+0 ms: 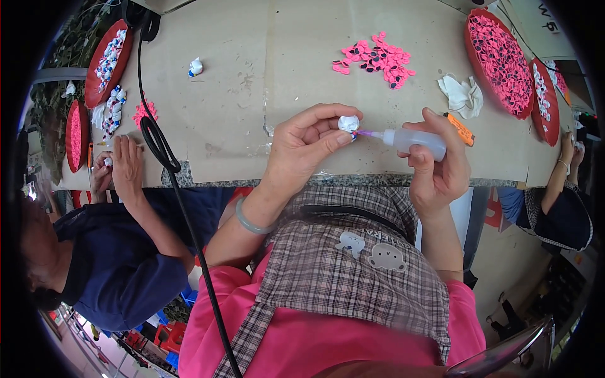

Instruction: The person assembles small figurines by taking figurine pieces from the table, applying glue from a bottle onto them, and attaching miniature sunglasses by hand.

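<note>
My left hand pinches a small round white piece with bits of blue, between thumb and fingertips above the table's near side. My right hand is closed around a translucent squeeze bottle, tipped on its side. Its thin purple nozzle points left and reaches the lower part of the white piece; whether liquid comes out is too small to see. Farther back lies a loose pile of flat pink pieces with dark spots. Another small white-and-blue piece sits alone at the back left.
At right are a crumpled white cloth, an orange tool and a large red tray of pink pieces. Left, a black cable crosses the table near red trays. Co-workers' hands are at both sides.
</note>
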